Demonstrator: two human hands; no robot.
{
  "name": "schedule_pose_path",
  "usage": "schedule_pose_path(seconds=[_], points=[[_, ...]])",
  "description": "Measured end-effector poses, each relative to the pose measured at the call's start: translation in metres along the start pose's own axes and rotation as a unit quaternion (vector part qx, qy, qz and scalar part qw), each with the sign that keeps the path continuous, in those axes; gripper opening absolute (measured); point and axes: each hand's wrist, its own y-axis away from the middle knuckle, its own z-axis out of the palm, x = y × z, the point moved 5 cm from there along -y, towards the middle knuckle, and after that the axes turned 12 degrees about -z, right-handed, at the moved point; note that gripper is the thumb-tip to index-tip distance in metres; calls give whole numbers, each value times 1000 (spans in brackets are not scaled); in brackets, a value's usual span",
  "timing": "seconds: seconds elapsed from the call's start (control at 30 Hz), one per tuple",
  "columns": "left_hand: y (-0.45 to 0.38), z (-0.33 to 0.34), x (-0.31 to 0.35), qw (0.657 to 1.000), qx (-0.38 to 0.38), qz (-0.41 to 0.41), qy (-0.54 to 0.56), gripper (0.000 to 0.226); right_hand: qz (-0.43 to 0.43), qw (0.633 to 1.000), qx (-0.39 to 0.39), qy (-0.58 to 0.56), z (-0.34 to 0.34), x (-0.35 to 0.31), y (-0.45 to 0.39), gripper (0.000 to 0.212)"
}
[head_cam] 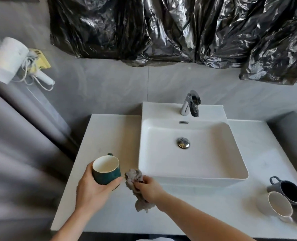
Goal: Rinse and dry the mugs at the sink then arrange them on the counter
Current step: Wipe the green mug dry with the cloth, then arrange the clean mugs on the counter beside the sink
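head view: green mug (106,170) with white inside, upright, gripped round its wall by left hand (90,190), left of the sink (193,181) over the counter (109,133). grey cloth (135,186) clutched in right hand (150,189), by the sink's front-left corner. dark grey mug (289,190) and white mug (278,204) right of the sink.

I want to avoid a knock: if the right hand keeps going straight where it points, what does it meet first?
Probably the dark green mug held in the left hand: the right hand, gripping the grey cloth, points toward it. Depth is unclear.
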Motion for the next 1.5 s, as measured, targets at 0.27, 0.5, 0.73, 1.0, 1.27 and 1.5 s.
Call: schedule_pose_path(seconds=[0.27, 0.5, 0.73, 1.0, 1.27, 1.5], points=[[-13, -28, -33, 996, 46, -63, 43, 87, -28, 991, -28, 126, 49, -18, -68, 38], [-48, -40, -27, 991, 60, -82, 92, 83, -148, 972, 37, 177, 25, -80, -156, 35], [-95, -32, -9, 990, 47, -62, 120, 82, -227, 914, 65, 330, -8, -131, -269, 47], [-126, -23, -6, 990, 40, -37, 130, 85, -194, 878, -13, 438, -8, -131, -348, 71], [-100, -14, 9, 987, -129, 1, 98, 90, -213, 969, -116, 54, 9, -129, -193, 28], [-43, 12, 38, 951, -297, 18, 82, 95, -196, 978, -60, -35, -36, -101, -55, 44]])
